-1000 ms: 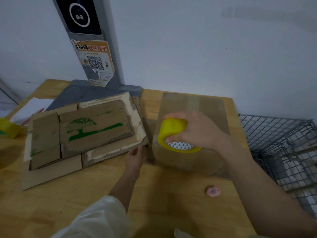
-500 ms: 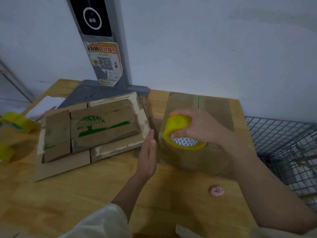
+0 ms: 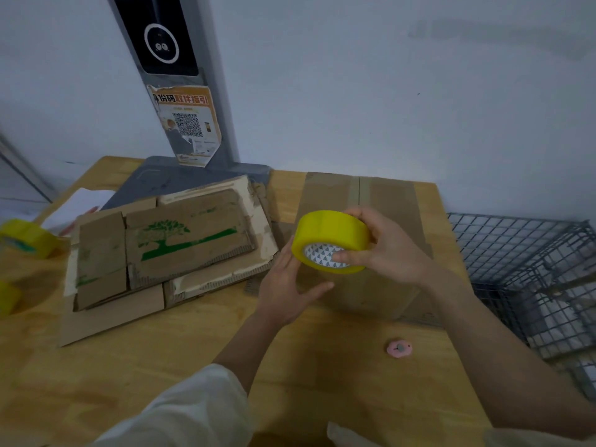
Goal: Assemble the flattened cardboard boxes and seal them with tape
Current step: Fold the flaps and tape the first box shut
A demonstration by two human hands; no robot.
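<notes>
Two bare hands are meeting around a round yellow roll of packing tape [image 3: 330, 241] in the head view, above the near edge of an assembled brown cardboard box [image 3: 361, 227]. The right hand [image 3: 387, 250] is gripping the roll, its thumb reaching across the white, triangle-patterned core and its fingers curling over the far side. The left hand [image 3: 285, 285] is lying against the roll's left side with its fingers straight and held together, palm turned toward the tape, thumb pointing out beneath the roll. A white sleeve [image 3: 193, 411] is covering the left forearm.

The box is sitting on the light wooden table [image 3: 161, 366] toward its back right corner, with a strip of tape already running along the seam of its top flaps. To its left, a stack of flattened brown cardboard boxes [image 3: 167, 250] is lying on the table, the top sheet bearing a green tree print. Another yellow tape roll [image 3: 29, 237] is resting at the table's left edge. A small pink round object [image 3: 400, 349] is lying on the table near the right forearm. Beside the table on the right, a grey wire basket [image 3: 532, 279] is standing. Behind the flattened stack, a grey post with a dark screen [image 3: 161, 37] and an orange QR-code sticker [image 3: 187, 124] is rising against the wall.
</notes>
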